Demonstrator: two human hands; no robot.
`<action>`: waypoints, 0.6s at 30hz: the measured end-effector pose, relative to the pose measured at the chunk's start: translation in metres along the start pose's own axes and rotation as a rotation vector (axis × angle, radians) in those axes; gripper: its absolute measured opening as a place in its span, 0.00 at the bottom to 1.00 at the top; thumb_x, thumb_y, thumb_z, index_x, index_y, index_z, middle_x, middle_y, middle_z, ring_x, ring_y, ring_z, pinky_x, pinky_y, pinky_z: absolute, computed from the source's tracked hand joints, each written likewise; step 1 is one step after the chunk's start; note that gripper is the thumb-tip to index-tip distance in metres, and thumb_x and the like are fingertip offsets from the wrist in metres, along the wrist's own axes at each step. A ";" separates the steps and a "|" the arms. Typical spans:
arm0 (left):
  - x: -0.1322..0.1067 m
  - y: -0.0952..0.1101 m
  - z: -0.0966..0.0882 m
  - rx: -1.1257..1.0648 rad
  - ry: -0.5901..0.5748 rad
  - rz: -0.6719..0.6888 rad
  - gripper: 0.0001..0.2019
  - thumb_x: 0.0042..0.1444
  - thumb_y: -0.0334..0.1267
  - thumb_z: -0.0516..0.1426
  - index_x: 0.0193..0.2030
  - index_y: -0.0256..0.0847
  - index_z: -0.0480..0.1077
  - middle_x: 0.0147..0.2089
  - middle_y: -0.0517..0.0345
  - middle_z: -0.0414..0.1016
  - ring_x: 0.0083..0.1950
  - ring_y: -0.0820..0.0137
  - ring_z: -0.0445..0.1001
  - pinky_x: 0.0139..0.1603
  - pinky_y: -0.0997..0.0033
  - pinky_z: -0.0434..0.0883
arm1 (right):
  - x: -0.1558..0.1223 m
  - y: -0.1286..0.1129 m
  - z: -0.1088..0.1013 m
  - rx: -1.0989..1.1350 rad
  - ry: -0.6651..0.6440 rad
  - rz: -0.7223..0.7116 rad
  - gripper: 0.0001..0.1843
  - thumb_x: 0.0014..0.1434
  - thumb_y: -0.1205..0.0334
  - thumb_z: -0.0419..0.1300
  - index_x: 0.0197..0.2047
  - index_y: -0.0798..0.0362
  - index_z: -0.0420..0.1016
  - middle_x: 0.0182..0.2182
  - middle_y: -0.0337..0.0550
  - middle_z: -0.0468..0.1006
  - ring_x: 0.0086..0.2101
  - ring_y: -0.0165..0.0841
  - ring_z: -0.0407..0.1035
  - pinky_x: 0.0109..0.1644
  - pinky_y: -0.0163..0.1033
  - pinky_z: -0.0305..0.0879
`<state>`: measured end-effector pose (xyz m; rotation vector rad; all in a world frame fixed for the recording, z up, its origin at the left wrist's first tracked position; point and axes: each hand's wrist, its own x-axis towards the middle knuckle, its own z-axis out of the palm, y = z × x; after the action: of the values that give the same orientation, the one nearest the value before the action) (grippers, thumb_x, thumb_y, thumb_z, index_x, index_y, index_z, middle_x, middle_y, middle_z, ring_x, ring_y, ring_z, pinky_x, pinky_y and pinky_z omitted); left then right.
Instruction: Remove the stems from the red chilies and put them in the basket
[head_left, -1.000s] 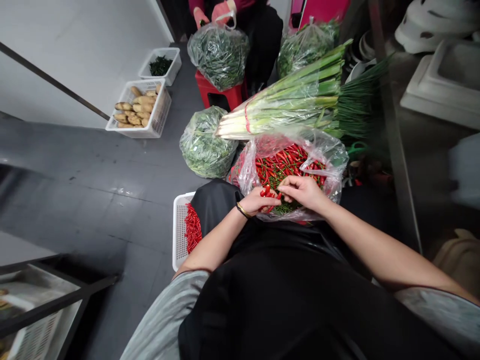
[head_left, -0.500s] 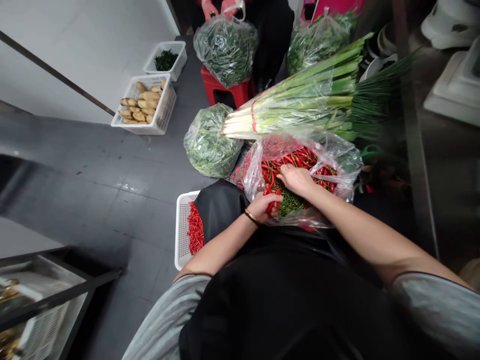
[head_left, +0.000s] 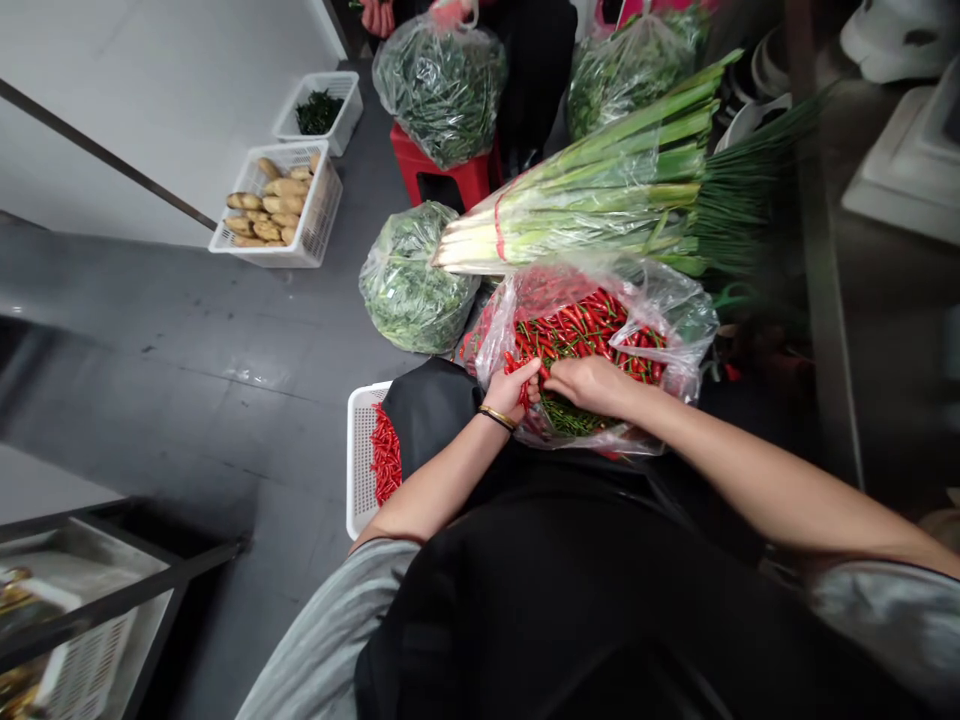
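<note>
A clear plastic bag (head_left: 686, 310) full of red chilies (head_left: 592, 318) lies open in front of me. My left hand (head_left: 510, 392), with bands at the wrist, is closed around several red chilies at the bag's near left side. Close against it, my right hand (head_left: 592, 385) pinches at a red chili by its fingertips; part of that chili is hidden. Green chili stems (head_left: 574, 415) lie in a heap under both hands. On the floor at my left, a white basket (head_left: 360, 450) holds red chilies without visible stems (head_left: 385, 455).
Beyond the bag lie a bundle of leeks (head_left: 577, 215) and a bagged leafy vegetable (head_left: 416, 285). Another bag of greens (head_left: 442, 90) rests on a red stool (head_left: 409, 165), near a co-worker's hand (head_left: 377, 17). A potato basket (head_left: 322, 215) stands by the wall.
My right hand has come down and toward me from the chili pile to meet my left hand. The left hand has risen slightly. The co-worker's hand has moved left, off the bag.
</note>
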<state>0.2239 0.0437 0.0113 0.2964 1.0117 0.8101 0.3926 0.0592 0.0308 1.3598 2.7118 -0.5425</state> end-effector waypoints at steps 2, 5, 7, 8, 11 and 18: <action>-0.001 -0.002 0.000 0.063 -0.071 -0.050 0.19 0.38 0.40 0.68 0.21 0.35 0.61 0.15 0.67 0.60 0.14 0.84 0.55 0.16 0.79 0.50 | -0.022 -0.007 0.000 0.097 -0.003 -0.149 0.20 0.67 0.54 0.44 0.34 0.54 0.73 0.31 0.47 0.77 0.29 0.33 0.69 0.33 0.36 0.57; -0.006 -0.005 -0.004 0.157 -0.205 -0.180 0.17 0.37 0.37 0.67 0.19 0.35 0.60 0.14 0.66 0.59 0.13 0.83 0.53 0.15 0.79 0.48 | -0.034 -0.022 -0.007 0.244 -0.094 -0.293 0.18 0.67 0.55 0.46 0.32 0.52 0.72 0.29 0.42 0.76 0.27 0.30 0.66 0.32 0.34 0.57; -0.009 -0.006 -0.007 0.192 -0.218 -0.225 0.16 0.37 0.35 0.66 0.18 0.36 0.60 0.13 0.66 0.59 0.12 0.83 0.53 0.14 0.79 0.46 | -0.029 -0.029 -0.015 0.282 -0.229 -0.363 0.16 0.65 0.56 0.48 0.31 0.51 0.73 0.27 0.40 0.76 0.26 0.29 0.66 0.31 0.34 0.56; -0.010 -0.006 -0.008 0.184 -0.197 -0.219 0.16 0.36 0.34 0.66 0.18 0.36 0.60 0.13 0.66 0.58 0.12 0.83 0.52 0.14 0.80 0.45 | -0.024 -0.029 -0.020 0.266 -0.290 -0.381 0.15 0.65 0.57 0.49 0.32 0.50 0.73 0.27 0.40 0.76 0.25 0.29 0.66 0.30 0.34 0.56; -0.012 0.001 -0.011 0.034 -0.095 -0.089 0.16 0.39 0.34 0.65 0.19 0.37 0.58 0.12 0.69 0.56 0.12 0.84 0.51 0.15 0.81 0.46 | -0.006 -0.013 -0.035 0.067 -0.372 -0.244 0.14 0.64 0.59 0.50 0.35 0.52 0.76 0.30 0.44 0.78 0.28 0.32 0.70 0.32 0.35 0.58; -0.026 0.030 -0.022 -0.128 -0.181 0.176 0.11 0.39 0.35 0.60 0.24 0.38 0.59 0.30 0.55 0.74 0.28 0.72 0.73 0.20 0.78 0.63 | 0.000 0.018 -0.039 -0.255 -0.201 0.220 0.24 0.63 0.48 0.50 0.55 0.53 0.70 0.48 0.57 0.73 0.40 0.43 0.73 0.36 0.40 0.63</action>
<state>0.1843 0.0422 0.0337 0.3461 0.7682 0.9846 0.4110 0.0826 0.0625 1.4244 2.3398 -0.2860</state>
